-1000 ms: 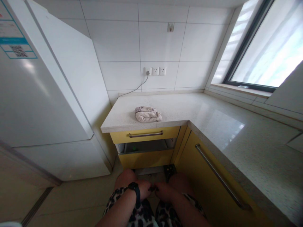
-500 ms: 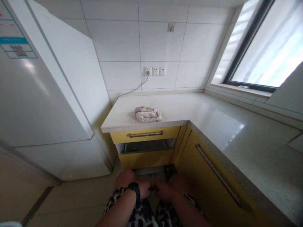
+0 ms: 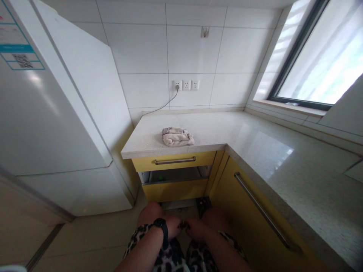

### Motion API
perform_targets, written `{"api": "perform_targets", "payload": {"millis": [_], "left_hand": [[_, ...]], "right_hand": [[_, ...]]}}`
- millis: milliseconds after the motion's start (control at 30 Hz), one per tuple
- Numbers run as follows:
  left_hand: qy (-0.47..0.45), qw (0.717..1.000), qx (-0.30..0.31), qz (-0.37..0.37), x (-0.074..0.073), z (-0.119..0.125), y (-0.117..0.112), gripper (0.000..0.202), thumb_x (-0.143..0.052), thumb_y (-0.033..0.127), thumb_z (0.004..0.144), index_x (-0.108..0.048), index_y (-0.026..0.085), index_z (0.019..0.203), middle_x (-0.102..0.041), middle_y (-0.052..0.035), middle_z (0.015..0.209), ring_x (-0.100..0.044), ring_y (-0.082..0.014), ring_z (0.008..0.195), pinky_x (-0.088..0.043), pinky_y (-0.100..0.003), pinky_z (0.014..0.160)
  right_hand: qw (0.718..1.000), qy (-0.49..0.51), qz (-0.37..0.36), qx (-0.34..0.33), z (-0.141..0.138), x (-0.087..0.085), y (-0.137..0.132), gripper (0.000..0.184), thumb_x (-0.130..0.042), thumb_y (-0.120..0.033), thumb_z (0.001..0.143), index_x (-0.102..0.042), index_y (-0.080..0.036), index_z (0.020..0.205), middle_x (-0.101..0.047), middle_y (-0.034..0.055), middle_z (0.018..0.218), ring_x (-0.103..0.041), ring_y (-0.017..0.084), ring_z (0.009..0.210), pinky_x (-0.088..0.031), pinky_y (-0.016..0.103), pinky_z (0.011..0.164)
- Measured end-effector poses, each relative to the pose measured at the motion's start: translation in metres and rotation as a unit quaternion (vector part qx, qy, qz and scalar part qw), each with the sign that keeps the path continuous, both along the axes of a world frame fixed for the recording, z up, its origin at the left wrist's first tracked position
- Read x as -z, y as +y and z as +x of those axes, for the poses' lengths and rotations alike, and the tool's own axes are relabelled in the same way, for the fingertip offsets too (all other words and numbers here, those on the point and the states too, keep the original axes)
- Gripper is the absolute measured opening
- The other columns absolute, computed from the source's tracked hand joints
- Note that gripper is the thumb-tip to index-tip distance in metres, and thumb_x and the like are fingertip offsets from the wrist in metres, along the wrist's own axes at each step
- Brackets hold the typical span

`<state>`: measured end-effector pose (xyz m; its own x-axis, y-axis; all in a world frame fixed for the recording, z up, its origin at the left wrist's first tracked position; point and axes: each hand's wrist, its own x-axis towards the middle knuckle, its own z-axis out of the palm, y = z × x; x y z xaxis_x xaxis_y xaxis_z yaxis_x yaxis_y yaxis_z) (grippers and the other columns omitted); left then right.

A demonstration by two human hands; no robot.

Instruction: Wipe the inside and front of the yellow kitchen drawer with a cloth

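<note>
Low between my knees, my left hand (image 3: 172, 226) and my right hand (image 3: 195, 229) meet at the fingertips. The fingers of both are curled in and look closed; whatever sits between them, if anything, is too small and dark to make out. A black watch (image 3: 161, 225) circles my left wrist. In front of my hands a yellow lower drawer (image 3: 176, 190) stands pulled out, with a small green spot inside its dim interior. A folded beige towel (image 3: 177, 137) lies on the countertop (image 3: 147, 128) above the drawers.
A white refrigerator (image 3: 93, 98) stands on the left. The yellow cabinet door (image 3: 255, 223) with its long metal handle (image 3: 263, 213) closes in the right side. A plugged-in cord (image 3: 161, 107) runs along the tiled wall below the sockets (image 3: 186, 85). A window (image 3: 317, 64) is at upper right.
</note>
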<state>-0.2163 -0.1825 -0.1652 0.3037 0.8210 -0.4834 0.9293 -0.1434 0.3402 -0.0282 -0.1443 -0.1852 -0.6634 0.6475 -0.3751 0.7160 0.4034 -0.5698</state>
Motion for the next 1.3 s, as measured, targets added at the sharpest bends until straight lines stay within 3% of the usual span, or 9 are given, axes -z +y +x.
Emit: {"api": "perform_targets", "payload": {"millis": [1300], "left_hand": [[0.019,1.000,0.010,0.006,0.011,0.000,0.001,0.038,-0.047,0.032,0.086,-0.073,0.030,0.114,-0.074,-0.0070,0.112,-0.070,-0.0282,0.103,-0.055,-0.039,0.086]], "right_hand": [[1.000,0.009,-0.003,-0.003,0.001,0.003,0.000,0.042,-0.054,-0.018,0.078,-0.071,-0.025,0.116,-0.074,0.0075,0.118,-0.068,0.025,0.109,-0.050,0.034,0.090]]}}
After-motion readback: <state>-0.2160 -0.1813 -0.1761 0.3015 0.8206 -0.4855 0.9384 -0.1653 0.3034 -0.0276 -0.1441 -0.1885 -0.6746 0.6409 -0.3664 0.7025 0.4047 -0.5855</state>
